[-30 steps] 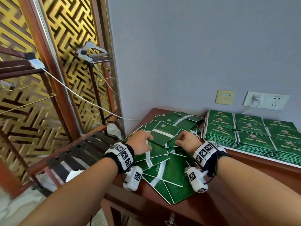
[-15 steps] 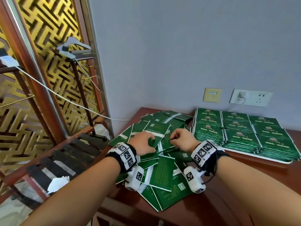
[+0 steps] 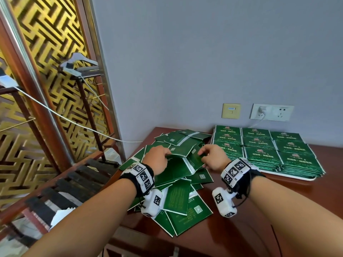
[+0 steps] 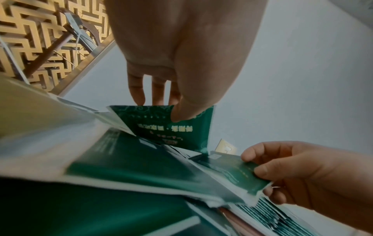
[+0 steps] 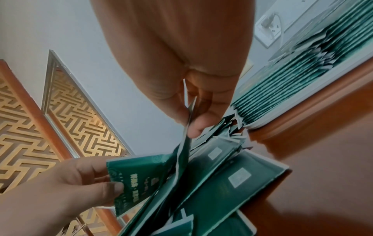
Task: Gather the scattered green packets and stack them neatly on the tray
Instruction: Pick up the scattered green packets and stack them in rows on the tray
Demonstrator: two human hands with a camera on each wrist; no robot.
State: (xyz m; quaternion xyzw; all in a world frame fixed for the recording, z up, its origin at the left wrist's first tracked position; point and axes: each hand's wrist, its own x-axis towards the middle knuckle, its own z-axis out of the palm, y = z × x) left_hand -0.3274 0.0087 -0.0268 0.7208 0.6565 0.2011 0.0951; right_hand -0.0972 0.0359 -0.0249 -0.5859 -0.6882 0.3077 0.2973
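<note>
- Far left of the tray, a loose heap of green packets (image 3: 178, 199) sprawls over the brown table (image 3: 241, 229): flat, glossy, dark green with pale edges, some showing white code squares, overlapping at all angles.
- Left hand (image 3: 157, 160), over the heap's middle: thumb and fingers pinch the top edge of one packet (image 4: 171, 127), gold lettering on its face, tilted up off the pile.
- Right hand (image 3: 213, 158), nearer the tray: thumb and curled fingers grip another packet (image 3: 194, 160) by its edge, raised on a slant.
- The white tray (image 3: 289, 176), against the wall at the right: stacked packets (image 3: 259, 143) in tidy rows, faces up, gold emblems showing.
- Above the tray, a wall socket (image 3: 272, 112) with a plug in it.
</note>
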